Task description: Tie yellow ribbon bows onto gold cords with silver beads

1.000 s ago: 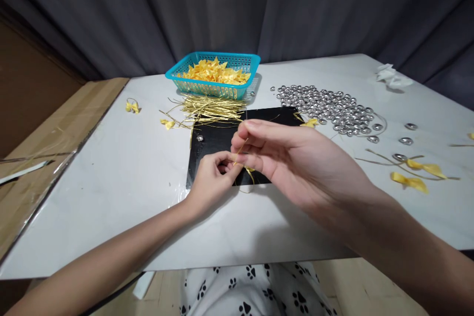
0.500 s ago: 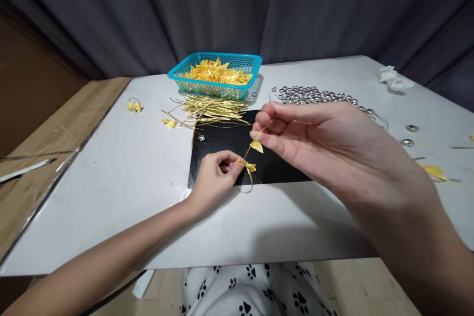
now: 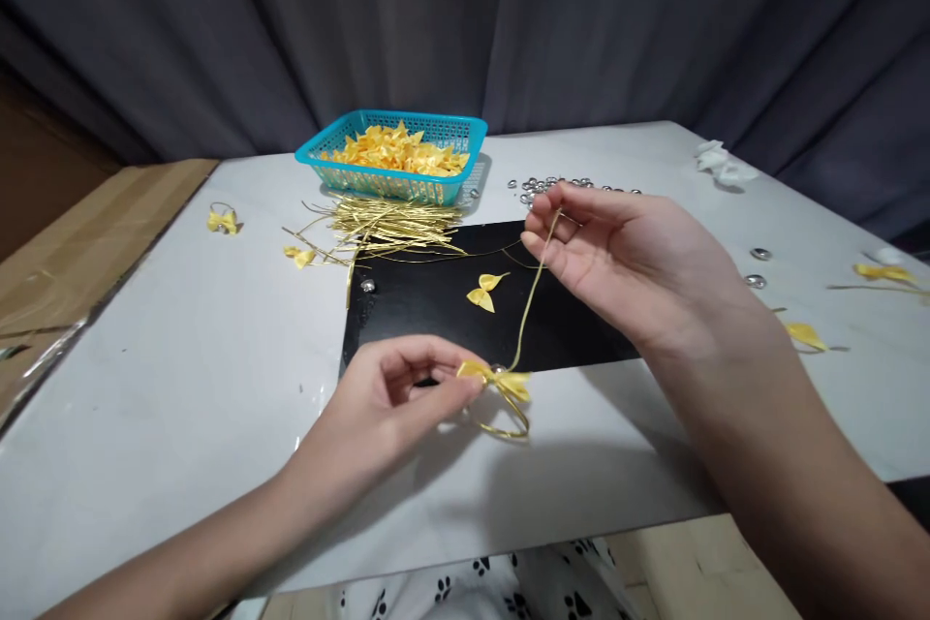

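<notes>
Between its thumb and fingertips, my left hand pinches a yellow ribbon bow just above the table's front part. A loop of gold cord hangs below the bow, and a small shiny bead shows at its knot. My right hand is raised to the right, its fingers closed on the upper end of a gold cord that runs down to the bow. Another yellow bow lies loose on the black mat behind the hands.
A blue basket full of yellow bows stands at the back. In front of it lies a bundle of gold cords. Silver beads are partly hidden behind my right hand. A finished-looking bow with loop sits left; crumpled tissue lies back right.
My left hand has lifted the bow and brought it nearer to me. The cord now stretches longer up to my right hand. The view has shifted slightly right.
</notes>
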A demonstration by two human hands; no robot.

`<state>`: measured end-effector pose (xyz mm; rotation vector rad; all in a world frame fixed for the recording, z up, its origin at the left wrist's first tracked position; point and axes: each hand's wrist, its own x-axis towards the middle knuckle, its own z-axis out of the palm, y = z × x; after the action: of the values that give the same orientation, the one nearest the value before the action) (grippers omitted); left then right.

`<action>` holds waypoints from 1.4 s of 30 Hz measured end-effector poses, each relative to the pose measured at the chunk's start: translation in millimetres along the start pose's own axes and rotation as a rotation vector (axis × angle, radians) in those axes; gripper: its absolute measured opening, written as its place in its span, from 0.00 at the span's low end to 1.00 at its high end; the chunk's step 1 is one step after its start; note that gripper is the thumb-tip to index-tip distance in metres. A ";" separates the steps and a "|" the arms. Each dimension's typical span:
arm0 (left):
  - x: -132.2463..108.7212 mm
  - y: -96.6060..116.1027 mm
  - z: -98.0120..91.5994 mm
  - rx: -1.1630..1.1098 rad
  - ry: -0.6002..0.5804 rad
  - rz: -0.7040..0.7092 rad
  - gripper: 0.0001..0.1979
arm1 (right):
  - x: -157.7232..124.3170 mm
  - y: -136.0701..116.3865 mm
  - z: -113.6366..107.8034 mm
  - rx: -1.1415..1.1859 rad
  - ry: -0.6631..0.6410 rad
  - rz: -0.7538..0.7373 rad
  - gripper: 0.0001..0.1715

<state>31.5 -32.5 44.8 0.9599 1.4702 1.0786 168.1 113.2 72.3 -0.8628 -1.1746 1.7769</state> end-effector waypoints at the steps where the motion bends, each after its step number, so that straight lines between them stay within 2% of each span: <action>1: -3.4 1.0 0.1 -0.004 -0.008 0.006 0.07 | 0.2 1.5 -0.1 -0.005 0.002 -0.003 0.08; 7: -12.7 4.2 0.5 -0.057 -0.035 0.035 0.03 | 4.5 7.1 -1.2 -0.003 0.026 -0.005 0.07; 19: -11.4 5.2 1.2 -0.100 -0.010 0.022 0.05 | 11.0 5.3 -8.1 -0.056 0.032 0.027 0.09; 24: -12.7 5.1 0.5 -0.099 -0.021 0.007 0.08 | 10.0 4.2 -5.6 0.011 0.078 0.060 0.09; 33: -12.0 9.4 2.6 -0.065 -0.007 0.006 0.10 | 10.0 4.1 -10.4 -0.123 0.022 -0.058 0.09; 37: -12.6 11.5 3.2 -0.013 0.028 0.021 0.11 | 10.0 3.7 -9.2 -0.009 0.060 -0.001 0.10; 42: -16.1 7.5 2.3 -0.015 0.084 -0.030 0.12 | 5.1 0.3 -1.4 0.132 0.128 0.073 0.11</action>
<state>36.4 -45.4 56.1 0.8881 1.5380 1.1186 167.0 118.3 71.0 -0.9364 -0.9439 1.8074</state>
